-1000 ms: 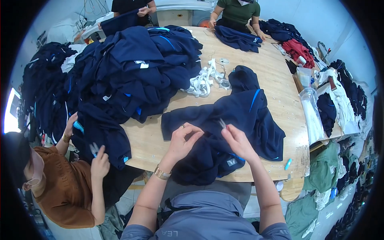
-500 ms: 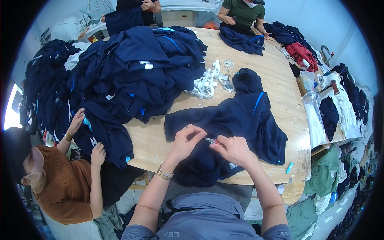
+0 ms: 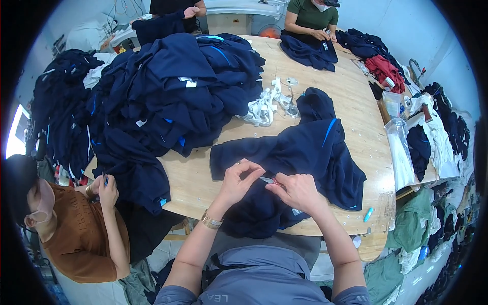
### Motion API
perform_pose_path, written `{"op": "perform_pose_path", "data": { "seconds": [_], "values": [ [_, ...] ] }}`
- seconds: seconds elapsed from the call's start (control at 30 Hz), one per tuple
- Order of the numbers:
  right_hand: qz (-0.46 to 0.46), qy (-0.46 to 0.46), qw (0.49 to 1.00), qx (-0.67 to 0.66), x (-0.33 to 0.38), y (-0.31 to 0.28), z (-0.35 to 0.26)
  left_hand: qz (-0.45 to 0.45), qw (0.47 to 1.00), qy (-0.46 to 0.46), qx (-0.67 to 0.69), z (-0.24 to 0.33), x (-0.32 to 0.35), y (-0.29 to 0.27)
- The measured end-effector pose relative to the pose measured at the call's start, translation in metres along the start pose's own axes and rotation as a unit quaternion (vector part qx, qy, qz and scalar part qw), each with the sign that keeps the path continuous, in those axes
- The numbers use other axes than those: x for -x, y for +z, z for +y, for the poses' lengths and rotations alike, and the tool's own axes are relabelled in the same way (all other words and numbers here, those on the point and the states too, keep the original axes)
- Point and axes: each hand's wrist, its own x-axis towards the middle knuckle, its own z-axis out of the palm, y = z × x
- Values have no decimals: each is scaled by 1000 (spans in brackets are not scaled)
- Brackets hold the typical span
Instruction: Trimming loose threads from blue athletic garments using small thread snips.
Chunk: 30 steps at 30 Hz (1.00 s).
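Observation:
My right hand (image 3: 299, 192) is closed around small thread snips (image 3: 267, 180) with a red handle, their metal blades pointing left. Just off the blade tips, my left hand (image 3: 238, 183) pinches thumb against forefinger; whatever is between them is too small to make out. Beneath both hands a navy garment (image 3: 300, 147) with a bright blue stripe lies spread on the wooden table (image 3: 367, 168), its near part drooping over the front edge. A white label (image 3: 296, 211) shows on it below my right hand.
A large heap of navy garments (image 3: 168, 91) fills the table's left side. White straps (image 3: 262, 109) lie behind my garment, a turquoise marker-like stick (image 3: 368, 214) at right. One co-worker (image 3: 84, 229) sits at left; two more work across the table.
My hands stay nearly in place. The co-worker at left has drawn both hands back from the garment and together; the far-right co-worker's hands have come together over a navy garment.

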Motion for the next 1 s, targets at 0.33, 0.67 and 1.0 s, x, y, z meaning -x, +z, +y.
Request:
{"op": "perform_pose_path", "data": {
  "seconds": [0.33,0.67,1.0],
  "values": [
    [12,123,962,-245,1,13,20,76,985,-37,153,-13,-1,-12],
    [-2,146,905,-400,-47,69,6,146,942,-195,-232,-2,46,-65],
    [242,81,942,-220,-13,15,30,-13,914,-400,59,-24,88,-65]
  ]
}}
